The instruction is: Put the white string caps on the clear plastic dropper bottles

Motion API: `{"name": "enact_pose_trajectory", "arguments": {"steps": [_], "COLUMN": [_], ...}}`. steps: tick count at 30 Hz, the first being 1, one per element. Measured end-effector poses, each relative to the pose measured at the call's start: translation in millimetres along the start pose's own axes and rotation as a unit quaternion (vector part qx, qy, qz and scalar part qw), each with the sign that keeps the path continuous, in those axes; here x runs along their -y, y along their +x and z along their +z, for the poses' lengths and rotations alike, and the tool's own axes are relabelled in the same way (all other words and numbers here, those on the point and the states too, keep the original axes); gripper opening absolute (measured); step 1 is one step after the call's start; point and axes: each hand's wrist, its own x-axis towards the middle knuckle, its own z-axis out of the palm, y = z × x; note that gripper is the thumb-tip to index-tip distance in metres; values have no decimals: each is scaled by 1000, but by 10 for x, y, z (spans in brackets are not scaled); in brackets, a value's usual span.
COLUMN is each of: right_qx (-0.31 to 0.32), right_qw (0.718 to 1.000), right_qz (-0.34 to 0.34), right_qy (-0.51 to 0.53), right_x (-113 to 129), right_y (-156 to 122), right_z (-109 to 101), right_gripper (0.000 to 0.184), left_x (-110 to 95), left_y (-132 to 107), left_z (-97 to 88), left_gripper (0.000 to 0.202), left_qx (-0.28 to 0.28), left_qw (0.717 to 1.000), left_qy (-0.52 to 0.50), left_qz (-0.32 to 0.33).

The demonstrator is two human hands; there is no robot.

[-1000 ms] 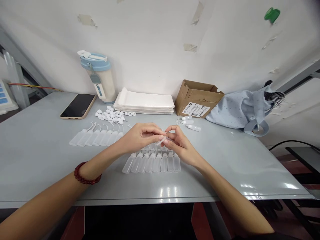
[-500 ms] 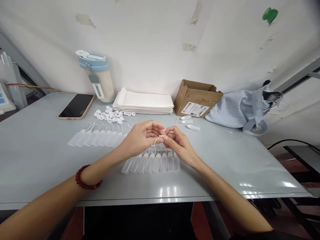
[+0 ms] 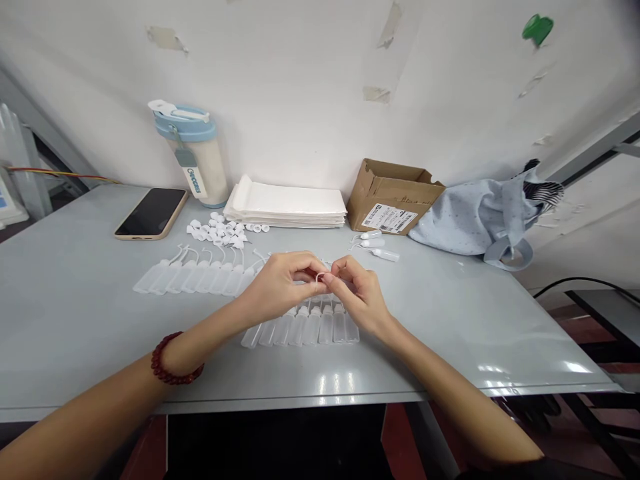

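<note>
My left hand [image 3: 283, 285] and my right hand [image 3: 360, 297] meet above the table, their fingertips pinching a small white plastic loop [image 3: 319, 277]. The loop's ends are mostly hidden by my fingers. Directly below my hands lies a row of translucent plastic squeeze bottles [image 3: 300, 330] with thin white tethers, partly covered by my hands. A second row of such bottles [image 3: 193, 279] lies just left of my left hand. A red bead bracelet [image 3: 173, 360] circles my left wrist.
A heap of white caps [image 3: 217, 230] and several small bottles [image 3: 375, 243] lie farther back on the grey table [image 3: 90, 307]. Along the wall stand a phone [image 3: 151, 213], a tumbler [image 3: 193, 157], white pouches [image 3: 285, 207], a cardboard box [image 3: 393, 197] and a blue cloth bag [image 3: 480, 220].
My hands have drawn closer together and lower, and the white loop now sits tight between my fingertips. The view has drifted slightly, shifting the table items a little left.
</note>
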Motion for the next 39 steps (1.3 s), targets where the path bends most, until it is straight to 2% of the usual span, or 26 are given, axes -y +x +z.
{"name": "enact_pose_trajectory", "arguments": {"steps": [6, 13, 17, 19, 22, 24, 26, 28, 30, 33, 36, 39], "right_qx": [-32, -18, -16, -18, -14, -13, -17, -21, -24, -21, -16, -17], "right_qw": [999, 1000, 1000, 999, 995, 991, 989, 990, 995, 999, 1000, 1000], "right_qz": [-7, -8, 18, 31, 57, 68, 70, 62, 47, 20, 9, 8], "right_qy": [-2, -11, 10, 26, 77, 111, 129, 125, 91, 20, -11, -10], "right_x": [6, -27, -48, -68, -98, -111, -114, -110, -101, -85, -77, -82], "right_y": [-12, -11, -12, -6, 10, 20, 27, 27, 20, 7, -1, -3], "right_z": [31, 26, 24, 27, 37, 46, 51, 48, 38, 15, -2, -7], "right_gripper": [18, 17, 20, 20, 21, 22, 23, 22, 20, 18, 19, 20], "left_x": [-5, -113, -88, -62, -39, -39, -48, -58, -63, -61, -55, -40], "left_y": [0, 18, 11, -4, -26, -33, -31, -26, -21, -20, -23, -24], "left_z": [16, -13, -13, 5, 31, 37, 33, 24, 16, 10, 9, 7], "left_gripper": [22, 23, 22, 17, 8, 7, 8, 13, 20, 31, 31, 25], "left_qx": [-13, 12, 29, 18, -4, -9, -11, -6, 12, 47, 66, 65], "left_qw": [991, 991, 992, 997, 995, 990, 994, 997, 996, 992, 992, 990], "left_qy": [-84, -7, 16, 34, 93, 114, 96, 71, 68, 71, 67, 119], "left_qz": [-99, -136, -120, -70, 45, 79, 55, 0, -52, -89, -90, -33]}}
